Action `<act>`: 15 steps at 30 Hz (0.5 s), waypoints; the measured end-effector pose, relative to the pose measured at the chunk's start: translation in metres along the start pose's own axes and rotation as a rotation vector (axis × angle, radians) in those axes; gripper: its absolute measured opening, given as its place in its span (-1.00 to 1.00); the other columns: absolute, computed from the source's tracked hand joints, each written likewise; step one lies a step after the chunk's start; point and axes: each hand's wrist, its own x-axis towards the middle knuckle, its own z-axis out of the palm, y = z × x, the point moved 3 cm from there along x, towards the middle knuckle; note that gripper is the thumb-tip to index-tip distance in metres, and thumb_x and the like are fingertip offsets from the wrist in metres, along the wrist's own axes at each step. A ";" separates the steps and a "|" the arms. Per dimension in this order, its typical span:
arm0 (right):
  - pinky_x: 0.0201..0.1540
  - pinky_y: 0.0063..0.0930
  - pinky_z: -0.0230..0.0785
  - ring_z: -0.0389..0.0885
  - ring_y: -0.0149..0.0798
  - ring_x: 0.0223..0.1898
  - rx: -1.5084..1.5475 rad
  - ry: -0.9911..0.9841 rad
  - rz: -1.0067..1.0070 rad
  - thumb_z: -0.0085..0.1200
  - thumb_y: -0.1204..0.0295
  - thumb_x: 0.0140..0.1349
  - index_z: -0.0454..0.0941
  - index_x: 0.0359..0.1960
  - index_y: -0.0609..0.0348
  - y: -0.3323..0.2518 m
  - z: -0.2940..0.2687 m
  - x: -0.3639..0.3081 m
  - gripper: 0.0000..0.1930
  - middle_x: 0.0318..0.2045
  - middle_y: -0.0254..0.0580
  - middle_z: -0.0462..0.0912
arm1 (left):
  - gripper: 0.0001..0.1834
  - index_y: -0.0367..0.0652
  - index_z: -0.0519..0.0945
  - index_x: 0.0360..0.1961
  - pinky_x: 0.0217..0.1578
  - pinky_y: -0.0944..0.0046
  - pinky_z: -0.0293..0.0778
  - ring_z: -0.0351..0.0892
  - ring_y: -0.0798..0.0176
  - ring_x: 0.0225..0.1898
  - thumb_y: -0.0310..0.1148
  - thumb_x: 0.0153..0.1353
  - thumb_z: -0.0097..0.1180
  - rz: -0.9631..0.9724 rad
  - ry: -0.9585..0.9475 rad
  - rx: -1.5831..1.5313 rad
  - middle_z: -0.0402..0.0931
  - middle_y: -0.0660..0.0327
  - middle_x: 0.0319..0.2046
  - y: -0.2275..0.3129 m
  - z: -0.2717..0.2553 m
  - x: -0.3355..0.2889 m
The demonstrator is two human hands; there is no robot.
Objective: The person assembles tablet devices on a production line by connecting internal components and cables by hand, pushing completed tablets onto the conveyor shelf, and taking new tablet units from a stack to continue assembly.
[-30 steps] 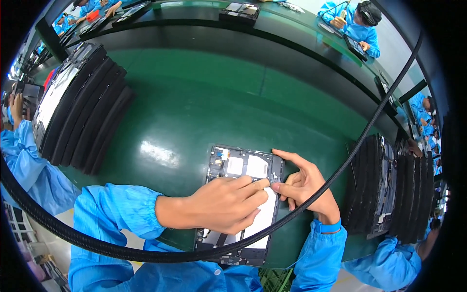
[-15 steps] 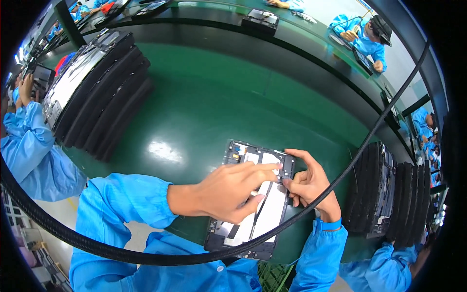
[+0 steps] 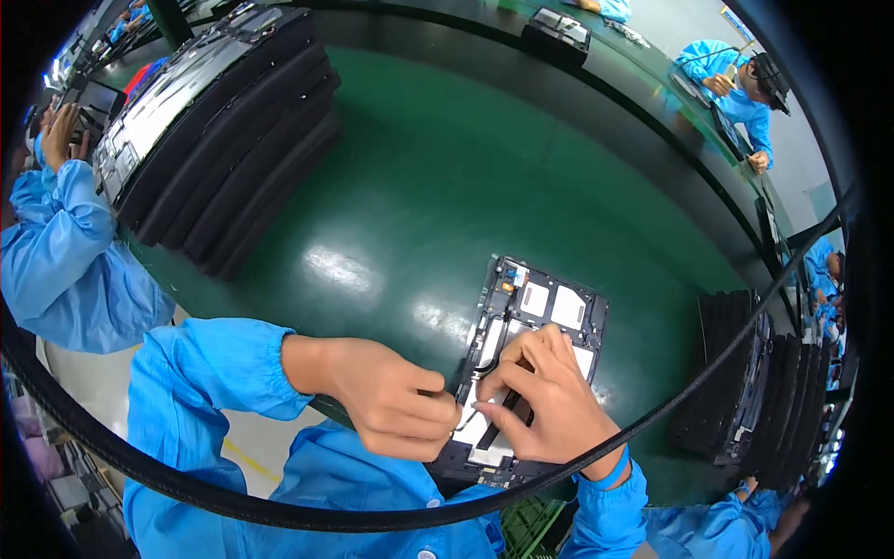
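Note:
An opened tablet (image 3: 585, 321) with a black frame and white inner panels lies slightly tilted on the green table in front of me. My left hand (image 3: 396, 402) is at its left edge, fingers curled and tips pressed together; what they hold, if anything, is too small to make out. Over the middle of the tablet, my right hand (image 3: 551, 405) has thumb and index finger bent toward each other in a pinch. A thin black cable (image 3: 486, 367) runs close to those fingertips. Part of the tablet's lower half is hidden beneath my hands.
A tall stack of tablet parts with black foam layers (image 3: 233, 121) stands at the left. Another black stack (image 3: 722, 373) is at the right. A dark box (image 3: 557, 37) sits on the raised shelf. A black braided cable (image 3: 307, 511) crosses the view. Blue-sleeved co-workers sit around.
My right hand has moved from the tablet's right edge onto its middle. My left hand has drawn back to the left edge, uncovering the upper panels. The view has shifted.

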 end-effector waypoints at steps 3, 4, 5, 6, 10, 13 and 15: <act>0.02 -0.16 0.31 0.45 0.00 -0.09 -0.042 0.011 -0.069 0.49 0.45 0.14 0.68 -0.26 0.06 0.006 0.007 0.003 -0.80 -0.16 -0.20 0.51 | -0.84 -0.20 0.58 -0.44 -0.41 0.29 0.32 0.58 0.21 -0.34 -0.37 0.14 0.30 0.039 0.014 0.007 0.55 0.14 -0.44 0.001 0.004 -0.002; 0.00 -0.15 0.30 0.45 0.01 -0.09 -0.091 0.037 -0.081 0.47 0.47 0.15 0.67 -0.25 0.07 0.008 0.009 0.002 -0.80 -0.16 -0.20 0.52 | -0.84 -0.20 0.58 -0.44 -0.41 0.29 0.32 0.58 0.21 -0.34 -0.37 0.14 0.30 0.041 0.016 0.004 0.55 0.14 -0.44 0.001 0.005 -0.001; -0.02 -0.15 0.30 0.46 0.01 -0.08 -0.140 0.063 -0.093 0.46 0.48 0.16 0.66 -0.23 0.07 0.008 0.012 0.002 -0.79 -0.16 -0.19 0.53 | -0.83 -0.20 0.57 -0.47 -0.41 0.29 0.32 0.58 0.21 -0.34 -0.37 0.13 0.29 0.048 0.034 0.003 0.55 0.14 -0.43 0.000 0.005 0.000; -0.05 -0.14 0.31 0.49 -0.03 -0.10 -0.161 0.095 -0.111 0.43 0.49 0.17 0.64 -0.23 0.08 0.006 0.013 0.004 -0.80 -0.19 -0.22 0.53 | -0.83 -0.19 0.56 -0.49 -0.41 0.29 0.32 0.58 0.22 -0.34 -0.37 0.12 0.29 0.054 0.053 0.001 0.56 0.14 -0.43 -0.001 0.004 0.000; -0.09 -0.17 0.32 0.51 -0.07 -0.14 -0.187 0.127 -0.155 0.40 0.53 0.18 0.64 -0.21 0.08 0.004 0.018 0.006 -0.80 -0.23 -0.25 0.54 | -0.81 -0.17 0.54 -0.52 -0.40 0.31 0.32 0.59 0.21 -0.34 -0.36 0.12 0.29 0.064 0.068 0.007 0.57 0.13 -0.43 -0.003 0.003 -0.002; -0.12 -0.21 0.33 0.54 -0.11 -0.15 -0.214 0.123 -0.177 0.35 0.54 0.15 0.67 -0.17 0.07 0.005 0.019 0.004 -0.78 -0.23 -0.27 0.55 | -0.79 -0.16 0.52 -0.54 -0.42 0.30 0.30 0.57 0.23 -0.37 -0.35 0.11 0.29 0.085 0.076 0.002 0.55 0.15 -0.45 -0.003 0.002 -0.001; -0.12 -0.20 0.34 0.54 -0.11 -0.14 -0.256 0.128 -0.190 0.32 0.52 0.15 0.68 -0.15 0.07 0.005 0.021 0.002 -0.78 -0.23 -0.27 0.54 | -0.79 -0.16 0.51 -0.54 -0.44 0.28 0.28 0.53 0.24 -0.39 -0.36 0.10 0.29 0.021 0.079 -0.048 0.52 0.17 -0.47 -0.005 0.005 -0.001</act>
